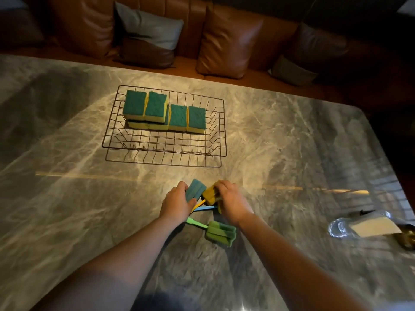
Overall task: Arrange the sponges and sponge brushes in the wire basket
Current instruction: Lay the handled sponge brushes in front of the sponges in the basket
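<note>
A dark wire basket (161, 151) stands on the marble table and holds several green-and-yellow sponges (178, 118) along its far side, the left ones stacked. Nearer to me, my left hand (176, 204) grips the head of a blue sponge brush (195, 190). My right hand (231, 202) is closed over the head of a yellow sponge brush (210, 195). Their yellow and blue handles cross between my hands. A green sponge brush (221, 231) lies loose on the table just below my right wrist.
The grey marble table (67, 198) ends at a brown leather sofa with cushions (229, 41) behind it. At the right edge sit a clear glass dish (339, 227) and a pale flat block (374, 226).
</note>
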Action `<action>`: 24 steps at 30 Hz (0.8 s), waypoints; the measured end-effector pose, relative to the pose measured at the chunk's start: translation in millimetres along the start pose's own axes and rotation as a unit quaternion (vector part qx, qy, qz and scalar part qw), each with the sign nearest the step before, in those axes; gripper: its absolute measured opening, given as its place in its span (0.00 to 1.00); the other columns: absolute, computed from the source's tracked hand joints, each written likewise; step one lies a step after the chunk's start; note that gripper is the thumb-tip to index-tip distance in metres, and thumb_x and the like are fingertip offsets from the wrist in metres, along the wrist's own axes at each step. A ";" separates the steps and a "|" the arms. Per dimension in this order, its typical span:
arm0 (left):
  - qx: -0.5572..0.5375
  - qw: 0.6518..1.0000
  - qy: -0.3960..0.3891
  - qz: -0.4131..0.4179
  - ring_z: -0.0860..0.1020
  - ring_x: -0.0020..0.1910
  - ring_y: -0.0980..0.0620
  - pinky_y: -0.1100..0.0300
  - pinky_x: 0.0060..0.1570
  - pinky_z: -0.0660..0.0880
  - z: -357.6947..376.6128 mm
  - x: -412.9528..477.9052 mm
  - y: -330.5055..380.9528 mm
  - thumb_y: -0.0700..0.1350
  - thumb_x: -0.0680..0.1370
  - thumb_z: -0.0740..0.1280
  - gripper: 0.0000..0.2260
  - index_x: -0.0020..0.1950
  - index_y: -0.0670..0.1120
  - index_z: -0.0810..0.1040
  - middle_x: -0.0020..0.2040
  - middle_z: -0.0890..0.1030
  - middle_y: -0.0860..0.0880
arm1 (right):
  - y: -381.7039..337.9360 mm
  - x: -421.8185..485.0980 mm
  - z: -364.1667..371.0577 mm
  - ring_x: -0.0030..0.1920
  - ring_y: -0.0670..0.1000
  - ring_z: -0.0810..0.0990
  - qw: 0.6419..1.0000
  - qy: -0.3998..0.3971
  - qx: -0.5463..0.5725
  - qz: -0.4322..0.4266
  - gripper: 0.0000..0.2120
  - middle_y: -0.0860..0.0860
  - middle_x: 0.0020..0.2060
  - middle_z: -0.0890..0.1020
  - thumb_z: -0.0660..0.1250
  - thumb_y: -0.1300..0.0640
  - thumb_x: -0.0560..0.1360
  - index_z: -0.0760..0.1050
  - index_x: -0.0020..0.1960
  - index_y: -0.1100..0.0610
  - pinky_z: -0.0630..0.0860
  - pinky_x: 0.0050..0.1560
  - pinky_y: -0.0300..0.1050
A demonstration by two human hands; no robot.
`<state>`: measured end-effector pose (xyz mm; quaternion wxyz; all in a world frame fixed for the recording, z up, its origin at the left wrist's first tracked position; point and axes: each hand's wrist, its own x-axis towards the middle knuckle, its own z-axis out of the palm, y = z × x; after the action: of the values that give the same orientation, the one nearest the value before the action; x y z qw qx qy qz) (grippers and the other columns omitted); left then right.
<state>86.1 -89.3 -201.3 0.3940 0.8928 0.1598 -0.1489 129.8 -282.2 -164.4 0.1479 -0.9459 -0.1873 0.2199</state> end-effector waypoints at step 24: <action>-0.202 0.975 -0.079 -0.039 0.83 0.48 0.49 0.53 0.47 0.79 -94.1 4.2 -11.5 0.53 0.76 0.74 0.10 0.56 0.57 0.80 0.50 0.84 0.49 | 16.0 28.6 -27.0 0.56 0.55 0.74 0.991 -0.024 -0.077 -0.104 0.15 0.52 0.58 0.75 0.72 0.56 0.75 0.71 0.59 0.52 0.76 0.53 0.49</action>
<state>98.4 -10.6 -149.8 0.5712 0.7734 0.1900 -0.1988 171.0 -289.7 -157.3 0.0919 -0.9244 -0.3042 0.2112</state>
